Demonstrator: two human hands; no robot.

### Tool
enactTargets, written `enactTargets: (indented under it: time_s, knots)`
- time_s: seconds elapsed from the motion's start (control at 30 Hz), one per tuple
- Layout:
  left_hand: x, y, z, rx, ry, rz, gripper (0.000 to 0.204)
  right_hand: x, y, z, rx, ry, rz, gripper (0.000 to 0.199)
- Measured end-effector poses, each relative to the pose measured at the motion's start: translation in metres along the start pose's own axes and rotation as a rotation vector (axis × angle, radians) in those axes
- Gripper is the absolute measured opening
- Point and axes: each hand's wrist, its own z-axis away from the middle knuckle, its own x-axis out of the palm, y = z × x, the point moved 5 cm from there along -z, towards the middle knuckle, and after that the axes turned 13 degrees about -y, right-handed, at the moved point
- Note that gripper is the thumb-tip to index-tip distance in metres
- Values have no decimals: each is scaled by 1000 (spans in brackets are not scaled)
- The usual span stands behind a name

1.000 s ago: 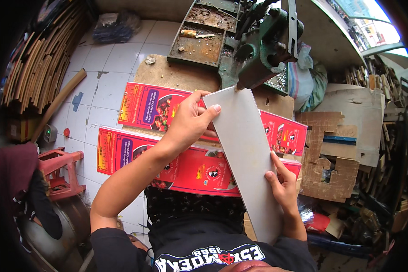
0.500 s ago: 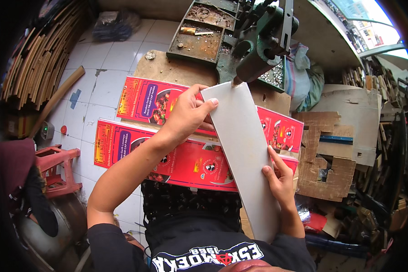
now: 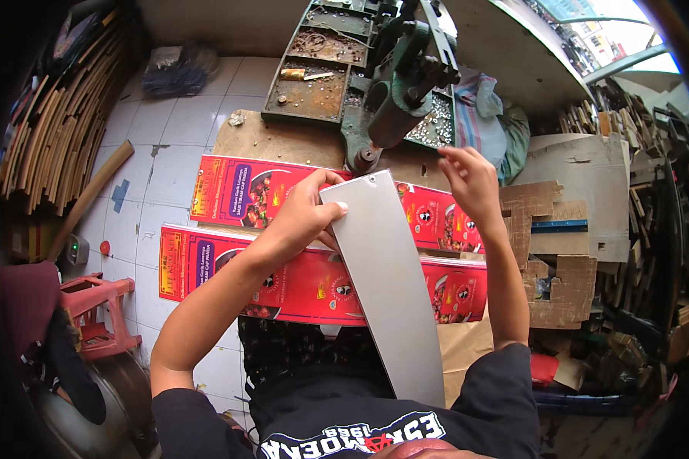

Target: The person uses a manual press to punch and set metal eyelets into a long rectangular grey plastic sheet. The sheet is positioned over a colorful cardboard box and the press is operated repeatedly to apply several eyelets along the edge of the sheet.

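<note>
My left hand [image 3: 302, 214] grips the far left edge of a long pale grey strip [image 3: 390, 283], thumb on top and fingers underneath. A small round metal eyelet or hole shows at the strip's far end, just in front of the dark green press's lower die [image 3: 367, 158]. The strip's near end reaches my shirt. My right hand [image 3: 471, 183] is raised off the strip, beside the tray of small metal pieces [image 3: 434, 126]. Its fingers are bent together; whatever they hold is too small to make out. Red printed strips [image 3: 314, 287] lie in two stacks beneath the grey one.
The press [image 3: 398, 99] stands at the back of the brown board [image 3: 241, 141], with a compartment tray [image 3: 306, 92] on its left. Cut cardboard [image 3: 574, 287] and wood scraps crowd the right. A red stool [image 3: 99, 306] and another person's dark sleeve [image 3: 76, 367] are at left.
The strip's far end has come out from under the press toward me. My right hand has let go of the strip's right edge and moved up and away to the tray of metal pieces.
</note>
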Motion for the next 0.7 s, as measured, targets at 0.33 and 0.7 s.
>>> enactTargets:
  time_s: [0.33,0.7]
  knots:
    - [-3,-2,3,5,1,24,40,35,7,-106,53,-44,265,15]
    - [-4,-4,2,29,10,53,34,29,20,-102,-170,-8,144,12]
